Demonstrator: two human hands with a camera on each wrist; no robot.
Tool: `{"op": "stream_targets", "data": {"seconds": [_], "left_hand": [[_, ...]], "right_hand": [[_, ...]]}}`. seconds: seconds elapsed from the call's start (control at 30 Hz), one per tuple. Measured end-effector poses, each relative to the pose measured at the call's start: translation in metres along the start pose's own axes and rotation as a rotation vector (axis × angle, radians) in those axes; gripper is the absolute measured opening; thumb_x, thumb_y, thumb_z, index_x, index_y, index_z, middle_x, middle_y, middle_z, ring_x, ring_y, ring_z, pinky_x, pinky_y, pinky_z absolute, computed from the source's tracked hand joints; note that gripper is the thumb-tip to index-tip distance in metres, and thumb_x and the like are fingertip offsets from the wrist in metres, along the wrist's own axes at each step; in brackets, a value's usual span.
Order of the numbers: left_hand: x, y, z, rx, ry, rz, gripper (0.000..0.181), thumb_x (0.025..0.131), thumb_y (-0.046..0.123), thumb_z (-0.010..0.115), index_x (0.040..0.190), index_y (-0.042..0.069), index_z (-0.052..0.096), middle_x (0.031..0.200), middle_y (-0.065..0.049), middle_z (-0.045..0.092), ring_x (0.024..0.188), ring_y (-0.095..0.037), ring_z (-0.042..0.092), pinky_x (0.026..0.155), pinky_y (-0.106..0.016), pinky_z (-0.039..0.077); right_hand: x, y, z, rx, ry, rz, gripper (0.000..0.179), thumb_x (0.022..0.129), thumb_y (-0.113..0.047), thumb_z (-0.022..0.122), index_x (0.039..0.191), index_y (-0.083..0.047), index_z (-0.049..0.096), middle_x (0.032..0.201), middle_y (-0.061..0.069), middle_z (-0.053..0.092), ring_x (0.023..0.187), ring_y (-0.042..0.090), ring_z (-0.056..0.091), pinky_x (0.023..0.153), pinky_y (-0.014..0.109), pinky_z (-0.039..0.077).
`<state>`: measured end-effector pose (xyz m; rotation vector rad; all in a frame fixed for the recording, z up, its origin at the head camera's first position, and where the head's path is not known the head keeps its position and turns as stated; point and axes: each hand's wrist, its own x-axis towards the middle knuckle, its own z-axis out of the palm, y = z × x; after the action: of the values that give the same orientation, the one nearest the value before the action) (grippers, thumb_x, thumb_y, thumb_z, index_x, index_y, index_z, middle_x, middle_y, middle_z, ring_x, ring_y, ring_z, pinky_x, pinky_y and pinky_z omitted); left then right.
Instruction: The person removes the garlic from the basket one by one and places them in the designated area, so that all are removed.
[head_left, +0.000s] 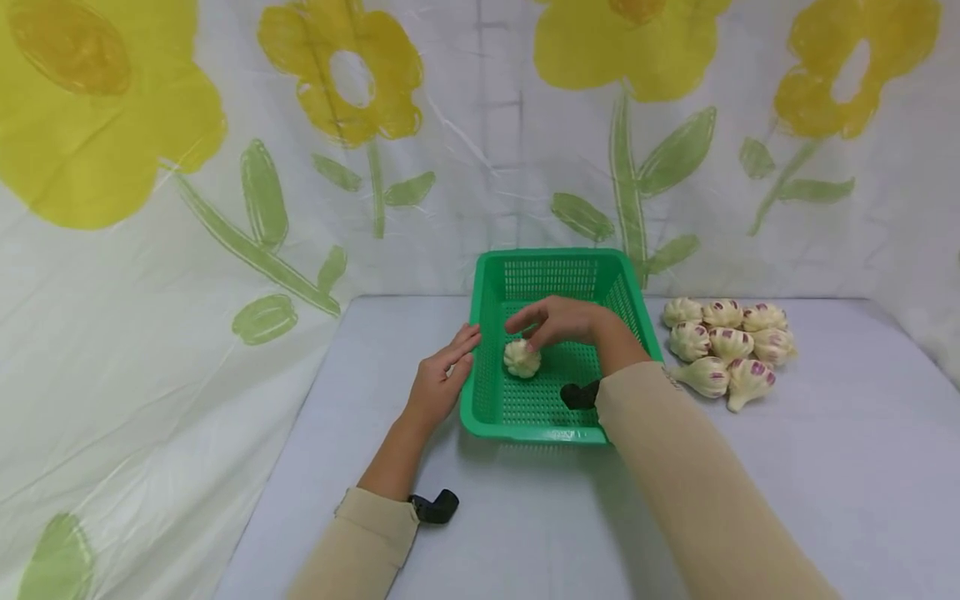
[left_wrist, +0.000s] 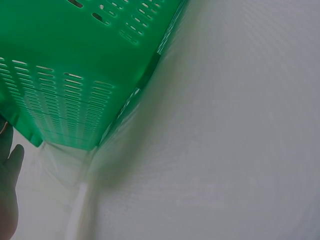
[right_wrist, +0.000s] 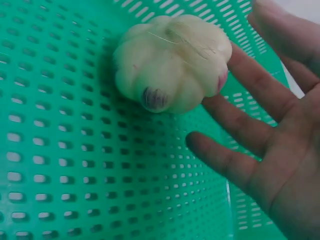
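A garlic bulb (head_left: 521, 359) with purple patches lies on the floor of a green plastic basket (head_left: 487, 421). My right hand (head_left: 572, 323) reaches into the basket over the bulb, thumb and fingers spread apart. The right wrist view shows the hand (right_wrist: 295, 135) with its fingertips beside and behind the garlic bulb (right_wrist: 172, 65), not curled round it. Outside the basket's left wall, my left hand (head_left: 442, 379) has its straight fingers at the rim. Only part of that hand (left_wrist: 9, 185) shows in the left wrist view.
Several garlic bulbs (head_left: 727, 343) sit grouped on the white table (head_left: 525, 525), right of the basket. A sheet (head_left: 450, 167) with painted yellow flowers hangs behind the table and along its left side. Black wrist cameras (head_left: 435, 507) stick out from both cuffs.
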<state>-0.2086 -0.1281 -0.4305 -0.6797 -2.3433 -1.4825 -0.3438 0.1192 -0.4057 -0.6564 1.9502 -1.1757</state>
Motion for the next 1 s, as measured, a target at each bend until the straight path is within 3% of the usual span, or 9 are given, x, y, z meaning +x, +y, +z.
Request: {"op": "stream_targets", "data": {"seconds": [0.27, 0.43, 0.77, 1.0], "left_hand": [[0.0015, -0.0012, 0.0018, 0.003, 0.012, 0.012, 0.034, 0.100, 0.000, 0.049, 0.131, -0.011, 0.056, 0.143, -0.022, 0.051, 0.141, -0.036, 0.038, 0.116, -0.036, 0.035], [0.0012, -0.0007, 0.0023, 0.010, 0.020, 0.018, 0.033, 0.100, 0.000, 0.050, 0.131, -0.011, 0.057, 0.142, -0.022, 0.052, 0.141, -0.037, 0.039, 0.115, -0.037, 0.035], [0.0022, 0.0016, 0.0019, 0.009, 0.014, -0.004, 0.034, 0.101, 0.002, 0.050, 0.132, -0.010, 0.056, 0.143, -0.021, 0.051, 0.142, -0.033, 0.039, 0.116, -0.036, 0.034], [0.0017, 0.0012, 0.0029, 0.001, 0.012, -0.013, 0.034, 0.101, 0.003, 0.050, 0.133, -0.009, 0.056, 0.144, -0.020, 0.051, 0.143, -0.032, 0.038, 0.116, -0.036, 0.033]], "right_hand": [[0.0021, 0.0007, 0.0009, -0.088, -0.072, 0.012, 0.069, 0.084, -0.009, 0.075, 0.146, -0.012, 0.048, 0.153, 0.003, 0.044, 0.148, 0.031, 0.028, 0.115, 0.046, 0.036], [0.0050, 0.0000, 0.0010, -0.162, -0.093, 0.023, 0.071, 0.082, -0.005, 0.075, 0.147, -0.014, 0.048, 0.155, 0.003, 0.042, 0.147, 0.025, 0.030, 0.117, 0.044, 0.034], [0.0079, -0.0014, 0.0028, -0.352, -0.113, 0.080, 0.078, 0.081, -0.006, 0.074, 0.151, -0.015, 0.041, 0.157, 0.008, 0.037, 0.145, 0.028, 0.032, 0.116, 0.046, 0.034], [0.0090, -0.0021, 0.0061, -0.405, -0.105, 0.101, 0.082, 0.079, -0.007, 0.079, 0.151, -0.017, 0.041, 0.155, 0.007, 0.040, 0.144, 0.028, 0.033, 0.117, 0.047, 0.033]]}}
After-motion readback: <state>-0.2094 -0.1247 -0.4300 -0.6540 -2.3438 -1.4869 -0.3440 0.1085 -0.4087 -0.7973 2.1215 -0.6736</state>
